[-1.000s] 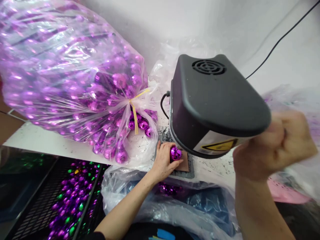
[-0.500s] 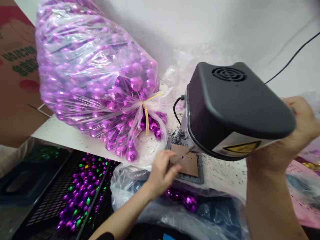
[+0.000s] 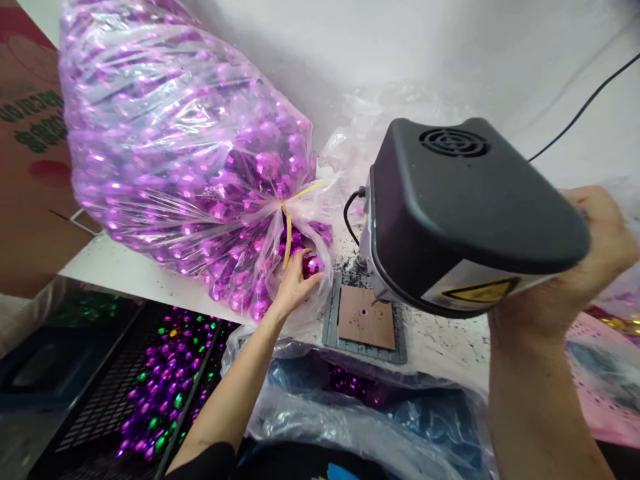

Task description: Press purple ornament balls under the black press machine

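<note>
Head view: looks like the picking-up step. Got the left hand [image 3: 295, 285] partly curled around 1 purple ball [image 3: 313, 266], right about mid-frame by the tied neck of a plastic bag [image 3: 185, 120]. Can't tell if actually gripping. Would guess at needing a light pinch next, clear of the yellow tie [image 3: 288, 240]. Also got the left forearm [image 3: 240, 380] slanting up from lower left, right forearm [image 3: 535, 387] near upright, right hand [image 3: 597, 233] bent in behind the black machine [image 3: 480, 207], far right. Can't see that grip, so can't call it.
</note>
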`<act>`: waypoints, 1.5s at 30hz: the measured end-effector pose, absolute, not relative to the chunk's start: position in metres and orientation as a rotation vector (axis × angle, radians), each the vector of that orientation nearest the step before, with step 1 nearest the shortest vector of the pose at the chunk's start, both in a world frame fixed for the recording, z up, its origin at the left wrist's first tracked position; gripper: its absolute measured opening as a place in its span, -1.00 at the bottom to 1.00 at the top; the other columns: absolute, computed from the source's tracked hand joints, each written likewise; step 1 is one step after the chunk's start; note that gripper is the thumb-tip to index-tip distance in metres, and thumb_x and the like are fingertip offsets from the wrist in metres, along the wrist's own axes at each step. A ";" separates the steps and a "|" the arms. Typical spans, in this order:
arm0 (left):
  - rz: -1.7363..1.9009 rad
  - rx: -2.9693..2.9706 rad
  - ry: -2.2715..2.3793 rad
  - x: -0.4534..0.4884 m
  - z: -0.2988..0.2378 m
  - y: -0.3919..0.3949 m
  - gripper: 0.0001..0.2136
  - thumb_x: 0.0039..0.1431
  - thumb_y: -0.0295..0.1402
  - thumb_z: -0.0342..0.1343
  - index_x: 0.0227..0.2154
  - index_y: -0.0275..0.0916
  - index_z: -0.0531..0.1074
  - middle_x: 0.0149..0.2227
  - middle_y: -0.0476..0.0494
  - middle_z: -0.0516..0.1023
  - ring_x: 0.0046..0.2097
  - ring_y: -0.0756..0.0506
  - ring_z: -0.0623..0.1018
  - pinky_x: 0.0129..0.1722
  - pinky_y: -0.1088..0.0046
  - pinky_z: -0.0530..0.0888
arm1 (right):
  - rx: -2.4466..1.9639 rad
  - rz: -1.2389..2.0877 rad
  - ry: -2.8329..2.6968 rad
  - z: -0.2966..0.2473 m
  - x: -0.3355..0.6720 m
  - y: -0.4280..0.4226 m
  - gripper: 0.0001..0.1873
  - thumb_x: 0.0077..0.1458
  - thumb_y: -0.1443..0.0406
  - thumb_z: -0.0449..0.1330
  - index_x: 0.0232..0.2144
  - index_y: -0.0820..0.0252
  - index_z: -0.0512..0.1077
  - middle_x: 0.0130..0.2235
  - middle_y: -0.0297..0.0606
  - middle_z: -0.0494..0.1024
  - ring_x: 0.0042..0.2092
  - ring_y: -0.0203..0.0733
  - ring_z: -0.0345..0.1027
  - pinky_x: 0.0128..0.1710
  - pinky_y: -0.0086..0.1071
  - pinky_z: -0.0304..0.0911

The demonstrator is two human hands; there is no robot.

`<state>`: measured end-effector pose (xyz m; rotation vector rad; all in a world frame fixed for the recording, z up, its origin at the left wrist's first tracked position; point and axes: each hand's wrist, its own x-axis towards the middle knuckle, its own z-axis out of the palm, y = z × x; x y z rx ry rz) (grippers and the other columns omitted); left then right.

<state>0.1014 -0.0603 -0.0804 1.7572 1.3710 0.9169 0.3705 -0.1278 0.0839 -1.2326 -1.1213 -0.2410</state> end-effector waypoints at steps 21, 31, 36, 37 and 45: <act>0.683 1.324 0.965 0.122 -0.057 -0.142 -0.55 0.18 -0.07 0.25 0.05 -0.18 0.41 -0.02 -0.13 0.53 -0.01 -0.16 0.50 -0.08 0.35 0.44 | -1.171 -0.250 -1.098 0.086 0.360 -0.127 -0.58 0.22 0.06 0.10 -0.48 0.30 0.26 -0.56 -0.45 0.13 -0.45 -0.53 -0.03 -0.36 -0.47 -0.06; 0.748 1.914 1.146 0.147 -0.070 -0.138 -0.54 0.11 -0.27 0.37 0.06 -0.17 0.43 0.04 -0.17 0.57 0.08 -0.24 0.53 0.11 0.15 0.43 | -1.201 -0.228 -1.139 0.086 0.360 -0.129 -0.43 0.26 -0.11 0.02 -0.47 0.29 0.25 -0.56 -0.48 0.05 -0.45 -0.55 -0.07 -0.40 -0.51 -0.10; 0.730 2.182 1.194 0.159 -0.071 -0.139 -0.54 0.06 -0.29 0.41 0.03 -0.12 0.47 0.01 -0.19 0.55 0.07 -0.27 0.52 0.07 0.13 0.48 | -1.188 -0.222 -1.121 0.086 0.359 -0.128 -0.41 0.24 -0.14 0.02 -0.46 0.29 0.26 -0.56 -0.48 0.02 -0.44 -0.54 -0.07 -0.40 -0.52 -0.10; 0.724 2.204 1.216 0.163 -0.072 -0.139 -0.55 0.04 -0.28 0.42 0.01 -0.11 0.48 0.01 -0.20 0.54 0.06 -0.28 0.52 0.06 0.12 0.48 | -1.186 -0.225 -1.125 0.085 0.359 -0.128 -0.42 0.25 -0.13 0.02 -0.46 0.29 0.26 -0.56 -0.48 0.01 -0.44 -0.53 -0.07 -0.39 -0.52 -0.10; 0.724 2.126 1.347 0.192 -0.087 -0.143 -0.65 0.10 -0.32 0.31 -0.03 -0.15 0.47 0.00 -0.22 0.49 0.11 -0.30 0.46 0.14 0.04 0.42 | -1.166 -0.251 -1.159 0.086 0.360 -0.129 -0.49 0.28 -0.02 0.05 -0.47 0.30 0.24 -0.56 -0.48 0.00 -0.46 -0.56 -0.11 -0.43 -0.53 -0.13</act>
